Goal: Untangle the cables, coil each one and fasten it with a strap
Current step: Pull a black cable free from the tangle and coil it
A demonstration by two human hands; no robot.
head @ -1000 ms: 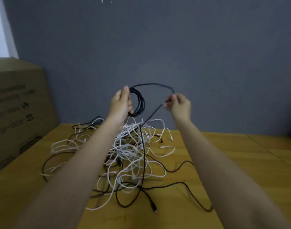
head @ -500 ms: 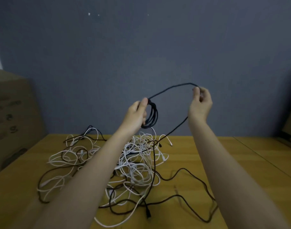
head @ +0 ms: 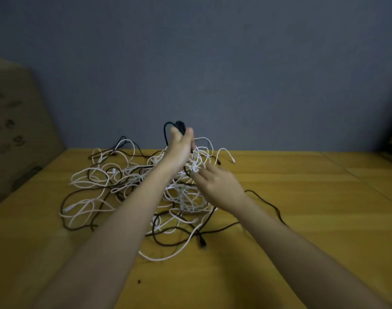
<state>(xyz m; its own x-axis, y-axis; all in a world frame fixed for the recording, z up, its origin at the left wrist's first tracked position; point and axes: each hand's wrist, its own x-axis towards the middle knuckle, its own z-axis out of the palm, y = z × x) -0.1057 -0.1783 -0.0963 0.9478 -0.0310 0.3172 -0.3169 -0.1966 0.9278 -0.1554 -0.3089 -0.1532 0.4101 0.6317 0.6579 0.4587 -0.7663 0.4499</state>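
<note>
Cardboard box (head: pixel 16 130) at far left, beside the table (head: pixel 302 219) edge. Left arm reaches forward and up; left hand (head: pixel 179 150) raised above the tangle, fingers curled round a black coil (head: pixel 179 127) whose loops poke out above the fingertips. A black strand drops from the coil on the hand's left side. Below and around the hand: tangle of white and black cables (head: pixel 128 186) spread on the table. Right arm extends forward, lower; right hand (head: pixel 217 186) fingers loosely spread, tips at the white strands just under the left hand. Blurred; grip on a strand cannot be told. Grey wall (head: pixel 235 74) behind.
</note>
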